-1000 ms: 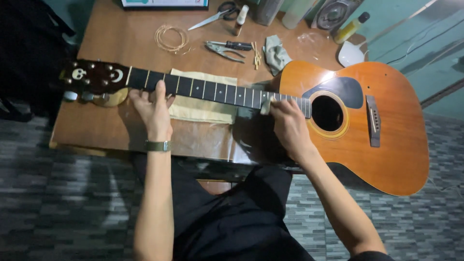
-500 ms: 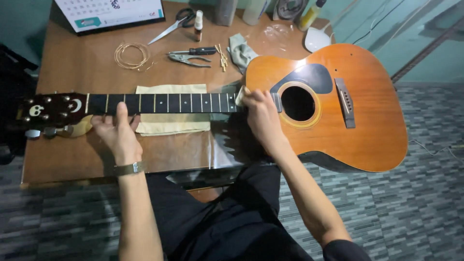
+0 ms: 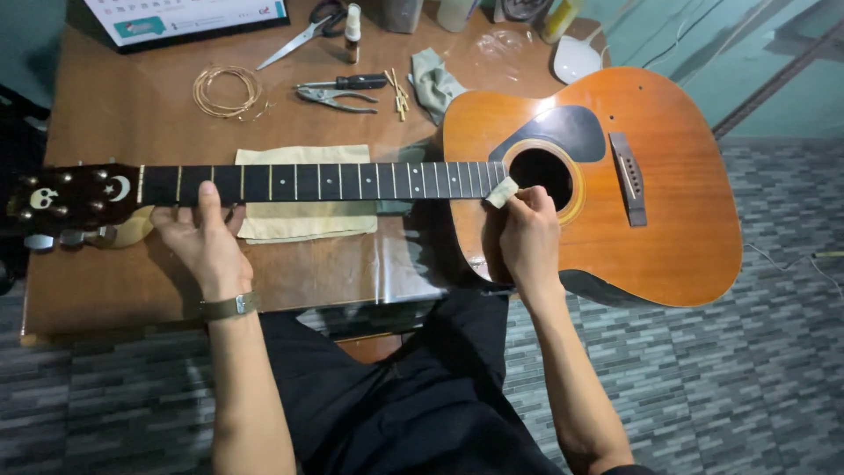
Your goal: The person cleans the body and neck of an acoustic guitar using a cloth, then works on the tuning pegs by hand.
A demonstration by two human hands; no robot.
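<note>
Left hand (image 3: pixel 204 242) clamped on guitar (image 3: pixel 607 176) neck near headstock, right hand (image 3: pixel 527 236) pinching small pad (image 3: pixel 502 192) at fretboard end by soundhole; best rub evenly, neck steady

On my wooden table (image 3: pixel 105 114): coiled guitar string (image 3: pixel 227 91), scissors (image 3: pixel 303 33), pliers (image 3: pixel 332 96), screwdriver (image 3: pixel 356 82), small dropper bottle (image 3: pixel 352 22), grey rag (image 3: pixel 434 82).
</note>
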